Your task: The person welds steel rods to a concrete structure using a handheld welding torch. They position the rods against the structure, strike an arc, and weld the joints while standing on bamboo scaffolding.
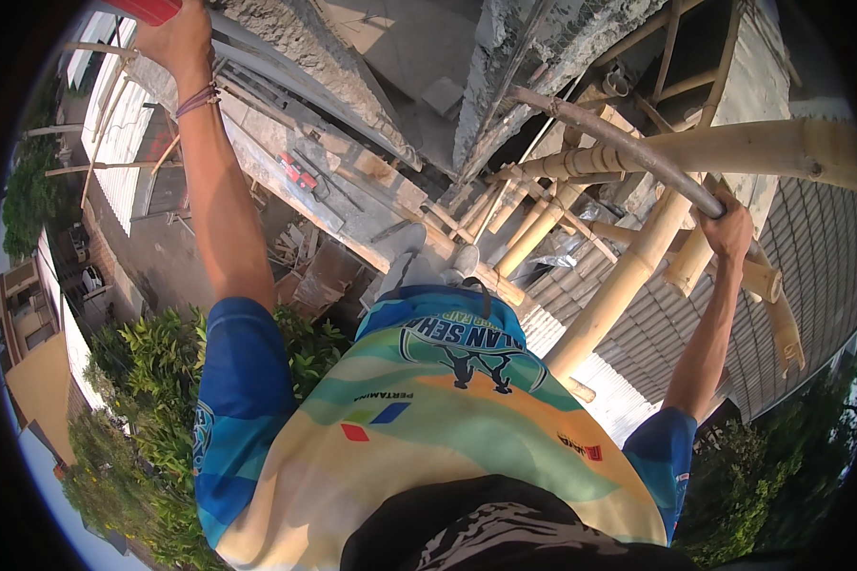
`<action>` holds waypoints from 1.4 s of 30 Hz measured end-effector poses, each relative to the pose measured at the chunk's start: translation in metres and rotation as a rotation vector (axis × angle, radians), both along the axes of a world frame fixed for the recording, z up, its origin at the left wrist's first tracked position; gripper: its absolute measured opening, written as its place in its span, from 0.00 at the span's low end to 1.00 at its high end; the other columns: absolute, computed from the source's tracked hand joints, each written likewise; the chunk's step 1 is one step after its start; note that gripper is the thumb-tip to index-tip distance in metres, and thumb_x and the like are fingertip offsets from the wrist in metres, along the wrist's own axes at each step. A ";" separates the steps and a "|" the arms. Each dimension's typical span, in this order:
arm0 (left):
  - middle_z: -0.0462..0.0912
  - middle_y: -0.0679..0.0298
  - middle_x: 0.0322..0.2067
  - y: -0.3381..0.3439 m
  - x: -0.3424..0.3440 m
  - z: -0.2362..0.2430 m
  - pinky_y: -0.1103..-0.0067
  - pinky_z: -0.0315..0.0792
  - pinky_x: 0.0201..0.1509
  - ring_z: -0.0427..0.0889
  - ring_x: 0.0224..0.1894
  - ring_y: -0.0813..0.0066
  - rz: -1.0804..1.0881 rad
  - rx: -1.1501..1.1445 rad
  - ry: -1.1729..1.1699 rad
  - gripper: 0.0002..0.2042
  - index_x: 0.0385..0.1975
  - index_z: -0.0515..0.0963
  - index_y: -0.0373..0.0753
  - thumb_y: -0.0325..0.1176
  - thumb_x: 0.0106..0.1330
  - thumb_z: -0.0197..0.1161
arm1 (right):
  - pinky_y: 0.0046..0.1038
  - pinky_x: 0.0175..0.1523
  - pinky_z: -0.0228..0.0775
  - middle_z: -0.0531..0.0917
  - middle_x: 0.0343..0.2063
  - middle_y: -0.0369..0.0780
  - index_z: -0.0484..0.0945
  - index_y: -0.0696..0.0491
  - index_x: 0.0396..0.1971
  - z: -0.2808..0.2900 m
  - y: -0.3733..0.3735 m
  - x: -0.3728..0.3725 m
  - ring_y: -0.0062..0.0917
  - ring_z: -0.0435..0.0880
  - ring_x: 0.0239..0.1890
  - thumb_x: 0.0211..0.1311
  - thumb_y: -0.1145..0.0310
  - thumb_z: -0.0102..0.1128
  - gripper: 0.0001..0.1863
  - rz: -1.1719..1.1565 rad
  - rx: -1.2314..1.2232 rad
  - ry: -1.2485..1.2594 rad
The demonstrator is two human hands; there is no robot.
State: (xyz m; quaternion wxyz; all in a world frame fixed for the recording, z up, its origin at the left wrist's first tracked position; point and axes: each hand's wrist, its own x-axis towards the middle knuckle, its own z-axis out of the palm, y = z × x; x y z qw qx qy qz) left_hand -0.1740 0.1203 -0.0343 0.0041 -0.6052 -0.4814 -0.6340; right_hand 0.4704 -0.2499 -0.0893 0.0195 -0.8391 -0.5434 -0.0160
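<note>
At the upper left my left hand is closed on a red object, only partly in view at the frame's edge. On the right my right hand grips the lower end of a long brownish bar, which runs up and left across thick bamboo poles. My feet are below me on a narrow, grey-stained ledge. A red-and-black tool lies on that ledge, left of my feet.
Rough concrete edges flank a dark gap overhead in the picture. Bamboo scaffolding crowds the right side, above a tiled roof. Far below are corrugated sheets, a yard with debris and leafy trees.
</note>
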 end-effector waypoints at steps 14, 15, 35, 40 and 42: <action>0.84 0.56 0.21 0.026 -0.018 0.003 0.68 0.75 0.33 0.81 0.24 0.63 0.218 -0.194 0.020 0.31 0.21 0.80 0.29 0.59 0.51 0.79 | 0.35 0.34 0.74 0.83 0.18 0.44 0.87 0.52 0.26 0.003 -0.139 -0.105 0.38 0.84 0.24 0.40 0.52 0.76 0.19 -0.405 0.257 0.186; 0.84 0.54 0.22 0.027 -0.017 0.004 0.68 0.76 0.34 0.82 0.25 0.61 0.209 -0.140 0.041 0.33 0.21 0.80 0.29 0.61 0.50 0.78 | 0.34 0.33 0.73 0.82 0.17 0.43 0.87 0.52 0.25 -0.003 -0.160 -0.122 0.37 0.83 0.22 0.40 0.48 0.78 0.22 -0.464 0.285 0.213; 0.81 0.53 0.51 -0.019 0.014 0.013 0.69 0.68 0.61 0.76 0.55 0.57 0.138 -0.125 0.025 0.30 0.61 0.74 0.33 0.50 0.68 0.66 | 0.28 0.27 0.54 0.66 0.15 0.32 0.79 0.60 0.28 -0.051 -0.212 -0.265 0.19 0.63 0.22 0.61 0.32 0.61 0.37 -0.590 0.235 0.630; 0.84 0.63 0.26 -0.049 0.020 0.014 0.78 0.75 0.32 0.80 0.24 0.74 -0.002 -0.074 -0.163 0.21 0.29 0.81 0.34 0.46 0.53 0.82 | 0.30 0.29 0.58 0.67 0.15 0.34 0.82 0.58 0.29 -0.053 -0.193 -0.276 0.22 0.65 0.23 0.60 0.32 0.63 0.36 -0.558 0.192 0.589; 0.84 0.64 0.25 -0.084 0.028 0.003 0.79 0.71 0.29 0.77 0.23 0.77 -0.215 -0.252 -0.260 0.19 0.26 0.80 0.34 0.44 0.55 0.81 | 0.31 0.29 0.60 0.68 0.15 0.35 0.82 0.58 0.29 -0.051 -0.190 -0.275 0.22 0.66 0.23 0.59 0.32 0.63 0.36 -0.581 0.169 0.581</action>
